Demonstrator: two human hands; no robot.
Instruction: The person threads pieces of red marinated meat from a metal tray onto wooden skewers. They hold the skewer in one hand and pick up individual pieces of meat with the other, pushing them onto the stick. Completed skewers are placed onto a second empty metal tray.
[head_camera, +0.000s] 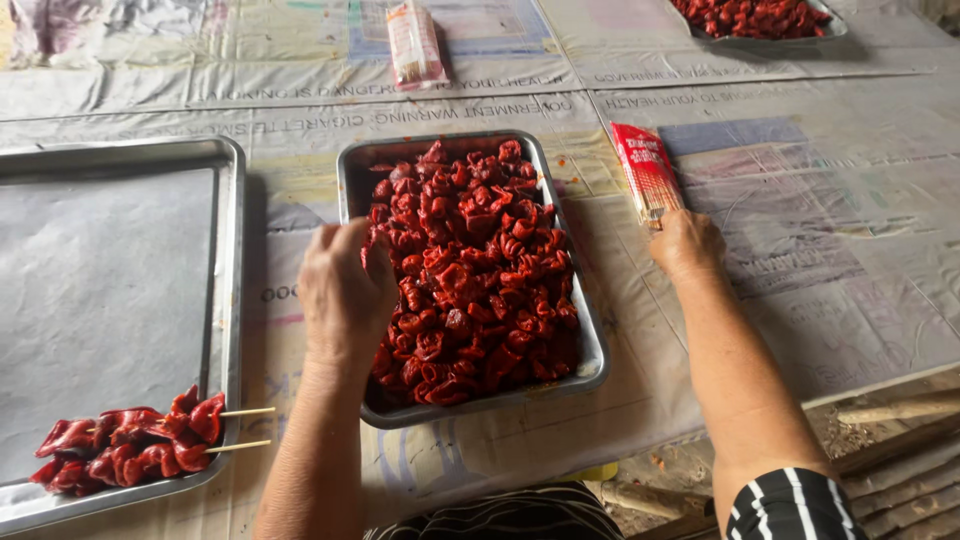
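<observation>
Nearest the person, at the table's near left corner, a large metal tray (225, 300) lined with grey paper carries two finished skewers (130, 445) of red marinated meat, their stick ends jutting over the tray's right rim; a brush from the left forearm could well knock them askew or off the tray.

At the middle of the near edge sits a smaller steel pan (352, 170) heaped with red meat pieces (470, 270). Its front lip lies close to the table edge, so a hard downward press or pull on that side could probably tip or slide it toward the person. The left hand (343, 290) reaches in over the pan's left rim, back of the hand up, fingers curled down into the pile; whether they pinch a piece cannot be told, since the fingertips are hidden. The meat looks wet and slick, so a piece may slip and drip sauce onto the printed table cover (850, 230).

Further right, the right hand (685, 243) stretches out palm down, fingers closed over the near end of a red skewer packet (647, 170). A loose grip might spill sticks.

Toward the far edge lie another packet (414, 42) and a second meat tray (760, 20).
</observation>
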